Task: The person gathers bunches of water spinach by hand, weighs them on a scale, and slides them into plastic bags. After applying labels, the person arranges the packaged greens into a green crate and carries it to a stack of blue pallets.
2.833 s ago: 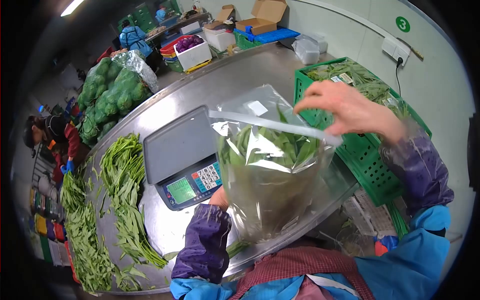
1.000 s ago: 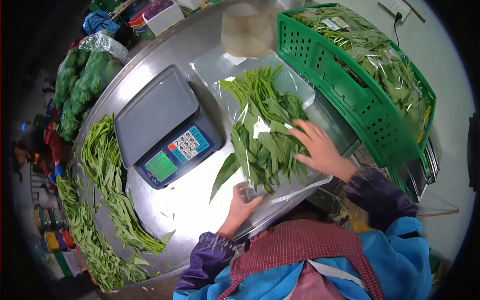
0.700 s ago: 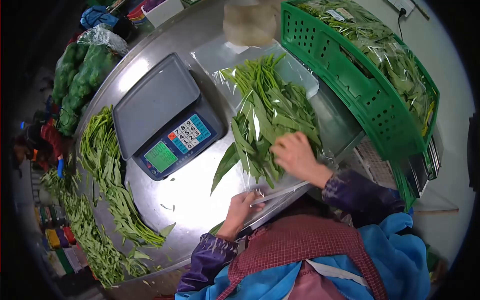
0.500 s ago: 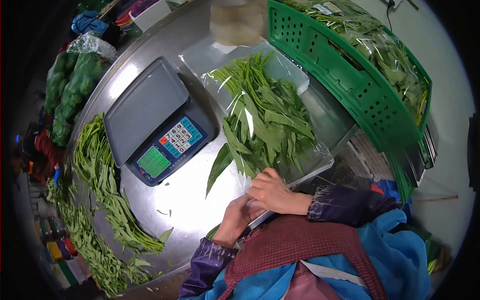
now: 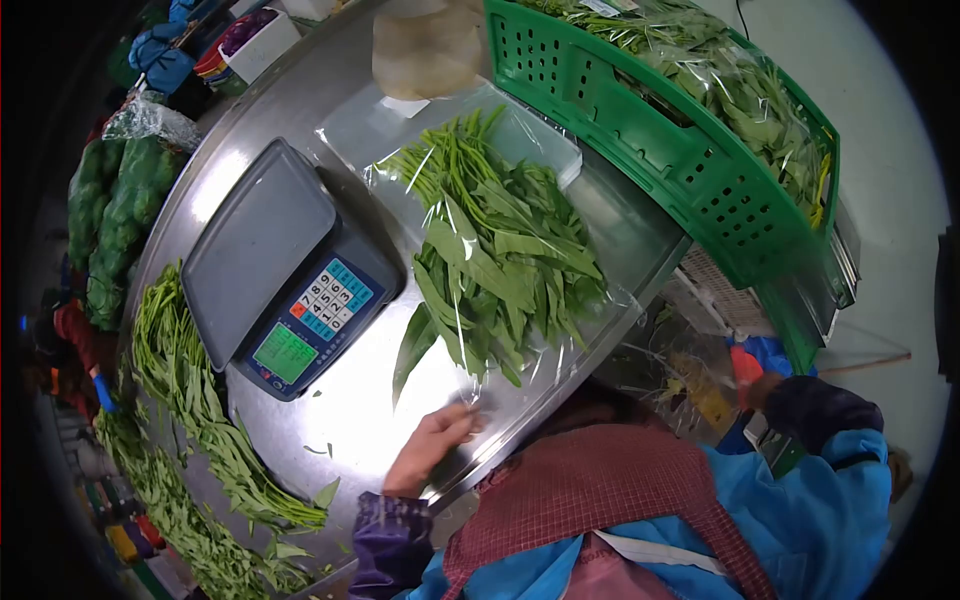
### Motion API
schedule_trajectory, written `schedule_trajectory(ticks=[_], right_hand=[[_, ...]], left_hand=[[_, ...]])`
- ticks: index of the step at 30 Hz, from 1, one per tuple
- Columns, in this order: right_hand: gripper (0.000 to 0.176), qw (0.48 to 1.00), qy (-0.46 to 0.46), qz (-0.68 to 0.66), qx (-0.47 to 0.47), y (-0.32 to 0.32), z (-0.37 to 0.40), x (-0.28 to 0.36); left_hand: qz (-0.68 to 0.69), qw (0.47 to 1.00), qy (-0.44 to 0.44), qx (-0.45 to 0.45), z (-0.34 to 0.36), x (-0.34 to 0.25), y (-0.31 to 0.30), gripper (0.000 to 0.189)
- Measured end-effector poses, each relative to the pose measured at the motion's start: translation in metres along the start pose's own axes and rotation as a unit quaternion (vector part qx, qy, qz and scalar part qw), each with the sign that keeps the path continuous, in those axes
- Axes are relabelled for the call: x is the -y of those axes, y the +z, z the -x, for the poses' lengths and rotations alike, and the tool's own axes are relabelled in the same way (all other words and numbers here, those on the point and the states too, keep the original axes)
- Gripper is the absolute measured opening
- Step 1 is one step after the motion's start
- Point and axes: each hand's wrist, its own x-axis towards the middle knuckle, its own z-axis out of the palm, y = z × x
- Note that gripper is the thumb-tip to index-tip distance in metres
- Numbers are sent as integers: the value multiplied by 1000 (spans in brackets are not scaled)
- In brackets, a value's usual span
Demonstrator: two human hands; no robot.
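A clear plastic bag filled with leafy green vegetables lies on the metal table, stems pointing away from me. My left hand pinches the gathered end of the bag at the table's near edge. Over to the right and lower than the tabletop, my right hand is beside a red object and some blue material. Shadow and the sleeve obscure its fingers. Left of the bag stands a digital scale with a lit green display.
A green crate of bagged greens stands at the back right. Loose bunches of greens lie along the left. A brown container is behind the bag. Further left are net sacks and another person's blue-gloved hand.
My right hand has left the bag's end and moved far right, down beside the red object. My left hand keeps its pinch on the bag. The view has shifted somewhat.
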Motion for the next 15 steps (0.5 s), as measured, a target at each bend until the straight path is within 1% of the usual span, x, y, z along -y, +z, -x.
schedule_trajectory(ticks=[1, 2, 3, 4, 5, 6, 7, 8, 9, 10, 11, 12, 13, 14, 15], right_hand=[[26, 989, 71, -32, -122, -11, 9, -6], [27, 997, 15, 69, 15, -84, -16, 52], [28, 977, -67, 149, 138, -167, -43, 121], [40, 987, -138, 85, 4, -183, -72, 142], [41, 975, -161, -24, -149, -231, -88, 195], [41, 938, -219, -3, -269, -245, -114, 220], [38, 915, -291, 31, -279, -262, -130, 241], [36, 885, -361, 63, -287, -274, -141, 254], [36, 884, -360, 58, -291, -274, -153, 259], [34, 839, -472, 69, -263, -268, -168, 263], [32, 780, -577, 80, -230, -260, -179, 264], [32, 779, -577, 78, -232, -250, -187, 263], [26, 794, -573, 16, -204, -239, -194, 262], [19, 805, -565, -46, -175, -236, -196, 263], [19, 804, -568, -49, -173, -235, -197, 261]], left_hand=[[-33, 999, -2, -15, 1, -7, -6, 40], [-41, 993, 55, -95, -7, -5, -10, 45], [-51, 977, 112, -174, -15, -3, -12, 50], [-202, 922, 180, -278, -19, -11, -5, 52], [-344, 827, 244, -372, -25, -20, 6, 53], [-476, 719, 347, -369, -34, -28, 13, 55], [-588, 620, 380, -355, -42, -28, 12, 56], [-638, 597, 391, -288, -45, -28, 11, 55], [-684, 570, 399, -219, -46, -28, 9, 55], [-724, 572, 359, -143, -47, -26, 6, 48], [-727, 569, 358, -143, -49, -22, 3, 48], [-701, 609, 356, -109, -50, -16, -1, 46], [-671, 648, 352, -76, -49, -12, -4, 44], [-675, 660, 324, -64, -43, -16, -5, 36], [-675, 662, 319, -64, -41, -15, -8, 36]])
